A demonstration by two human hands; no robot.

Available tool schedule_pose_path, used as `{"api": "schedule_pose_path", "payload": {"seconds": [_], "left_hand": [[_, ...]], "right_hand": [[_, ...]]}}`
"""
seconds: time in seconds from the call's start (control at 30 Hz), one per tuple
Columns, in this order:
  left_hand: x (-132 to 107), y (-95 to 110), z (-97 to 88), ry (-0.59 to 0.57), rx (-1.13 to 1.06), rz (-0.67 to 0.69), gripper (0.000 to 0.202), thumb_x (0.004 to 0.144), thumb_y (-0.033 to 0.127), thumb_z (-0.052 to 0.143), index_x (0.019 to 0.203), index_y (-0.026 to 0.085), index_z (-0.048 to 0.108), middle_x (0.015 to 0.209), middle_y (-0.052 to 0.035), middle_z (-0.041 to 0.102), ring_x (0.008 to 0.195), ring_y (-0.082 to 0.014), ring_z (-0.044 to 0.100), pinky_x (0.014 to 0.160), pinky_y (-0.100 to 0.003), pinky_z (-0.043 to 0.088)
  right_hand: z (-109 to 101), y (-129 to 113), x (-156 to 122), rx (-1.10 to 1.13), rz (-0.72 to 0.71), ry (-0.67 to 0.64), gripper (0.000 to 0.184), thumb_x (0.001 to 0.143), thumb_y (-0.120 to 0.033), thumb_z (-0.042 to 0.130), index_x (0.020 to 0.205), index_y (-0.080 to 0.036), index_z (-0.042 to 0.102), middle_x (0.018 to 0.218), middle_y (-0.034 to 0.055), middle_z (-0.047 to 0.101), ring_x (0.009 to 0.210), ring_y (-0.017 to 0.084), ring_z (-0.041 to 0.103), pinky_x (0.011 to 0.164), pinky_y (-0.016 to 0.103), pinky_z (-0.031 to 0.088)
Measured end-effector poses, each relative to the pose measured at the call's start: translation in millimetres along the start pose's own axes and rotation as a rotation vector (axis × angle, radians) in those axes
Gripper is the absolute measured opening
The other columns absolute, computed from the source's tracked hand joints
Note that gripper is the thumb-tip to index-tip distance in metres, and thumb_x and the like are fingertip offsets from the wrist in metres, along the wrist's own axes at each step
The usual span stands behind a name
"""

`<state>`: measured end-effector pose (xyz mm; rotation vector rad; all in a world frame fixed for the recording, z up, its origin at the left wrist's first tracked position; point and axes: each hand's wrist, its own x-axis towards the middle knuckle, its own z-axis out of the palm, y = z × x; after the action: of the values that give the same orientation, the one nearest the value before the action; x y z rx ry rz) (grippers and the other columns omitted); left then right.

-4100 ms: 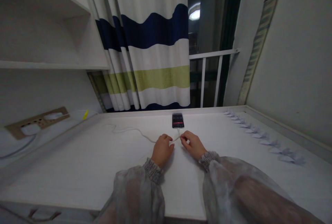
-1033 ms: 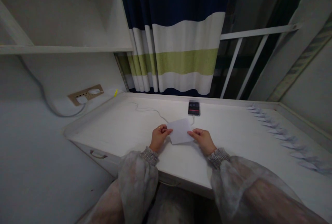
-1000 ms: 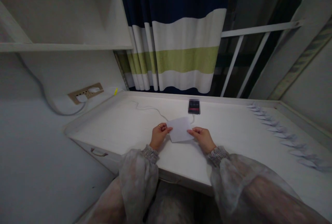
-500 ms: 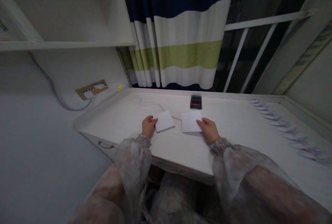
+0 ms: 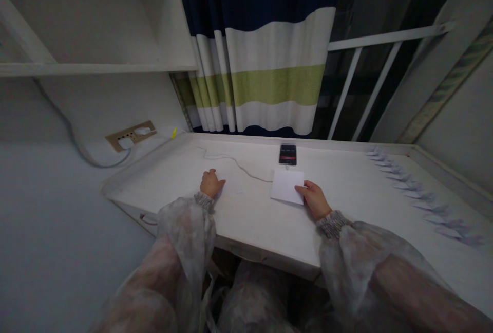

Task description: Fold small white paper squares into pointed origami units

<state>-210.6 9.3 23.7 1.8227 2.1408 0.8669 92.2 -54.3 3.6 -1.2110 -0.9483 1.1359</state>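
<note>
Right hand [image 5: 314,200]: grip pinched on near right edge of white sheet [image 5: 287,186]; sheet flat on desk [image 5: 262,220], just before phone [image 5: 287,154]; left hand [image 5: 211,183] curled on desk, well apart; its grip cannot be told; cable [image 5: 246,169] between.

We see through one head-worn camera, facing forward and down over the white desk [image 5: 254,220]. Our left hand [image 5: 211,183] and right hand [image 5: 315,200] lie near, mid-frame, and the striped curtain [image 5: 265,66] fills the upper centre.

bare desk [image 5: 254,215] between hands, cable [image 5: 246,170] and phone [image 5: 287,154] behind
</note>
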Motion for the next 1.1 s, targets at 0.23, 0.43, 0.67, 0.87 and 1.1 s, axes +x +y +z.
{"api": "schedule_pose_path", "payload": {"seconds": [0.23, 0.43, 0.67, 0.87, 1.1], "left_hand": [[-19.8, 73.6, 27.1, -0.044, -0.341, 0.257, 0.025, 0.069, 0.024, 0.057, 0.091, 0.012, 0.056, 0.098, -0.0115, 0.053, 0.094, -0.0213, 0.050, 0.085, -0.037, 0.038], [-49.7, 144.6, 73.7, -0.819, -1.051, 0.039, 0.045, 0.065, 0.044, 0.061, 0.097, 0.013, 0.052, 0.087, -0.0082, 0.061, 0.069, -0.0135, 0.058, 0.060, -0.025, 0.045], [-56.9, 158.8, 100.7, -0.925, -1.166, 0.026, 0.041, 0.051, 0.029, 0.074, 0.085, 0.009, 0.061, 0.072, -0.0055, 0.066, 0.059, -0.0134, 0.059, 0.056, -0.024, 0.043], [-54.8, 152.1, 107.1, -0.956, -1.254, -0.025, 0.043, 0.049, 0.028, 0.076, 0.085, 0.007, 0.062, 0.069, -0.0057, 0.066, 0.058, -0.0134, 0.058, 0.063, -0.027, 0.045], [-45.4, 144.1, 102.2, -1.017, -1.306, -0.010, 0.034, 0.056, 0.026, 0.072, 0.083, 0.007, 0.063, 0.070, -0.0055, 0.064, 0.059, -0.0106, 0.056, 0.058, -0.022, 0.042]], "right_hand": [[-3.1, -5.7, -1.6, 0.070, 0.003, -0.026, 0.018, 0.052, -0.026, 0.063, 0.064, -0.017, 0.054, 0.052, -0.0014, 0.062, 0.048, 0.013, 0.054, 0.048, 0.024, 0.042], [-21.2, -15.9, -8.4, 0.113, -0.021, 0.008, 0.023, 0.054, -0.029, 0.067, 0.070, -0.016, 0.057, 0.056, -0.0020, 0.063, 0.049, 0.012, 0.053, 0.047, 0.022, 0.040], [-44.7, -21.4, -2.1, 0.220, 0.048, -0.095, 0.026, 0.059, -0.027, 0.068, 0.080, -0.015, 0.060, 0.072, 0.0023, 0.067, 0.061, 0.014, 0.060, 0.062, 0.027, 0.047], [-45.5, -16.2, 14.1, 0.172, 0.154, -0.245, 0.026, 0.057, -0.024, 0.071, 0.079, -0.012, 0.065, 0.072, 0.0052, 0.069, 0.062, 0.015, 0.061, 0.066, 0.029, 0.047], [-42.5, -11.7, 20.0, 0.129, 0.157, -0.264, 0.027, 0.057, -0.027, 0.071, 0.078, -0.010, 0.068, 0.068, 0.0041, 0.069, 0.061, 0.014, 0.060, 0.062, 0.028, 0.046]]}}
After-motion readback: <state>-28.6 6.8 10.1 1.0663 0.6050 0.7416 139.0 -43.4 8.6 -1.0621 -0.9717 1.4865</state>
